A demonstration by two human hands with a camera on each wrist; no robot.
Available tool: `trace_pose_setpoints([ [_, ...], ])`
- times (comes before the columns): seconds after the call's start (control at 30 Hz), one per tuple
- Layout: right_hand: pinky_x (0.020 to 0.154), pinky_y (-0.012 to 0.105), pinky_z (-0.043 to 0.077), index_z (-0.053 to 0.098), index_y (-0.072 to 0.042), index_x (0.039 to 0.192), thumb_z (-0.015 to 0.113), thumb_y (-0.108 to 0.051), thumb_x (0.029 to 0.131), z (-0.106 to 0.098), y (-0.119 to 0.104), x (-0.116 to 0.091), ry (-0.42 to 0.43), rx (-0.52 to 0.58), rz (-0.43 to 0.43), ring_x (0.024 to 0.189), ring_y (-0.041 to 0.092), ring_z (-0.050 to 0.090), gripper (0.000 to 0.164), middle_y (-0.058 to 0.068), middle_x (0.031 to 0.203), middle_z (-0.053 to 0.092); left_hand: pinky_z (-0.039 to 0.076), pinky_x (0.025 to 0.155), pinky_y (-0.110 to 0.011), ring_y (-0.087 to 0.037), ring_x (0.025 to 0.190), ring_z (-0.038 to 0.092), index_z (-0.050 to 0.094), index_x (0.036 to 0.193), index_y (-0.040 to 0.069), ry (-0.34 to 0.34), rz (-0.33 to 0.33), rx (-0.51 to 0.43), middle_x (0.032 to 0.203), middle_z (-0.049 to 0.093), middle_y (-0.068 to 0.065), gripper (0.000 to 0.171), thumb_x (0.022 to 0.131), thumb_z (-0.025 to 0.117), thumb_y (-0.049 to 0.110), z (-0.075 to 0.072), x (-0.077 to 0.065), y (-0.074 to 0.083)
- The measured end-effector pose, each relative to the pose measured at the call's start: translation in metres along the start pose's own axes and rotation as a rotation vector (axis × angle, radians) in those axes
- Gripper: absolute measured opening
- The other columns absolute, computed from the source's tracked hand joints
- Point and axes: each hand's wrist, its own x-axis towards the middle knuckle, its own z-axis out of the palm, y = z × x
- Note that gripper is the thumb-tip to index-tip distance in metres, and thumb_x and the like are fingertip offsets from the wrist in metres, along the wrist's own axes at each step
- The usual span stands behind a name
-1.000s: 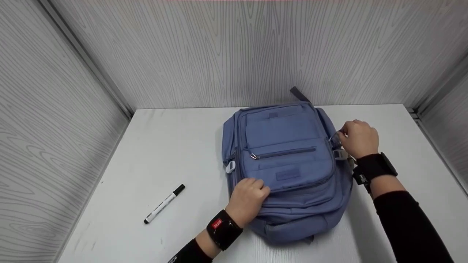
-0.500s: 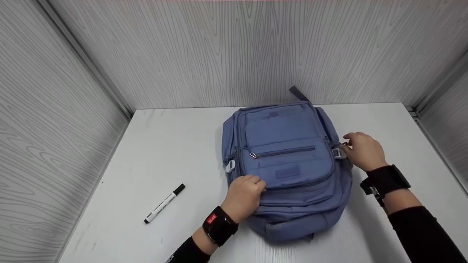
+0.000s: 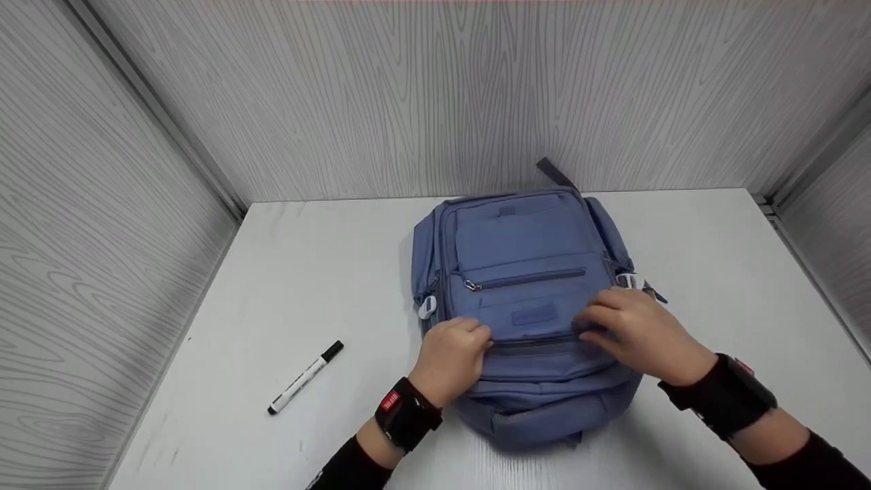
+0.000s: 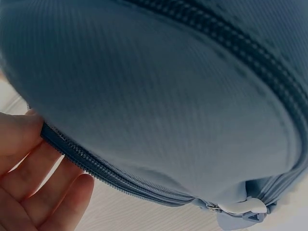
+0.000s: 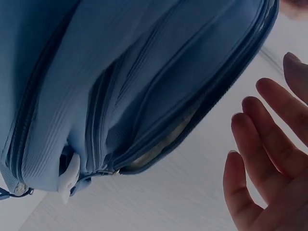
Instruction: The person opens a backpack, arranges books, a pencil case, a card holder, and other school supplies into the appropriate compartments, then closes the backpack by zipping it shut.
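A blue backpack (image 3: 517,235) lies front side up on the white table. My left hand (image 3: 449,357) grips the edge of its lower left front; in the left wrist view, thumb and fingers (image 4: 50,192) pinch the zipper-lined edge (image 4: 110,175). Over the bag's right front hovers my right hand (image 3: 639,333). Seen from the right wrist, its fingers (image 5: 252,144) are extended, apart from the fabric, with nothing in them. A zipped compartment gapes there, showing a pale lining (image 5: 166,142). White buckles (image 3: 427,307) sit on both sides of the bag.
A white marker (image 3: 304,379) with a black cap lies on the table (image 3: 326,272) to the left of the bag. Wood-grain panels (image 3: 408,102) stand behind and at both sides. A dark strap (image 3: 556,173) sticks out at the bag's top.
My right hand has let go of a zipper pull at the bag's right side and come down and inward over the front. The left hand keeps its grip almost in place.
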Motion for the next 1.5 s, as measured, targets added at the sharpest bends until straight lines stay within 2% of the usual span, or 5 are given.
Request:
trace_pose_setpoints([
  [0.7, 0.063, 0.030, 0.049, 0.064, -0.009, 0.080, 0.082, 0.001, 0.069, 0.013, -0.010, 0.005, 0.116, -0.101, -0.075, 0.069, 0.015, 0.055, 0.023, 0.001, 0.076, 0.059, 0.056, 0.073, -0.027, -0.015, 0.079, 0.069, 0.074, 0.090, 0.012, 0.039, -0.065, -0.093, 0.084, 0.073, 0.001, 0.006, 0.087, 0.074, 0.017, -0.008, -0.008, -0.013],
  [0.93, 0.060, 0.028, 0.048, 0.062, -0.009, 0.086, 0.080, 0.003, 0.073, 0.004, -0.009, 0.010, 0.146, -0.077, -0.045, 0.073, 0.013, 0.054, 0.025, 0.001, 0.081, 0.058, 0.057, 0.072, -0.035, -0.023, 0.081, 0.069, 0.074, 0.095, 0.009, -0.006, -0.313, 0.026, 0.089, 0.072, -0.006, 0.013, 0.084, 0.077, 0.015, -0.027, -0.046, -0.066],
  [1.23, 0.060, 0.026, 0.043, 0.062, -0.005, 0.088, 0.076, 0.009, 0.075, -0.006, -0.005, 0.024, 0.197, -0.047, 0.025, 0.070, 0.012, 0.050, 0.024, 0.005, 0.080, 0.056, 0.056, 0.064, -0.047, -0.035, 0.080, 0.064, 0.070, 0.101, -0.006, -0.446, -0.784, 0.115, 0.094, 0.067, -0.023, 0.025, 0.085, 0.074, 0.013, -0.062, -0.125, -0.144],
  [1.37, 0.060, 0.025, 0.042, 0.062, -0.004, 0.088, 0.075, 0.010, 0.077, -0.009, -0.001, 0.033, 0.195, -0.029, 0.052, 0.068, 0.012, 0.050, 0.021, 0.007, 0.080, 0.057, 0.052, 0.056, -0.044, -0.032, 0.072, 0.061, 0.066, 0.092, -0.007, -0.560, -0.882, 0.098, 0.082, 0.061, -0.020, 0.019, 0.086, 0.070, 0.011, -0.075, -0.149, -0.162],
  [1.5, 0.059, 0.026, 0.043, 0.062, -0.001, 0.087, 0.074, 0.011, 0.078, -0.011, 0.003, 0.042, 0.212, -0.001, 0.084, 0.068, 0.014, 0.052, 0.020, 0.009, 0.081, 0.059, 0.050, 0.053, -0.040, -0.028, 0.067, 0.059, 0.065, 0.086, -0.006, -0.585, -0.928, 0.054, 0.075, 0.059, -0.017, 0.012, 0.085, 0.067, 0.005, -0.083, -0.160, -0.170],
])
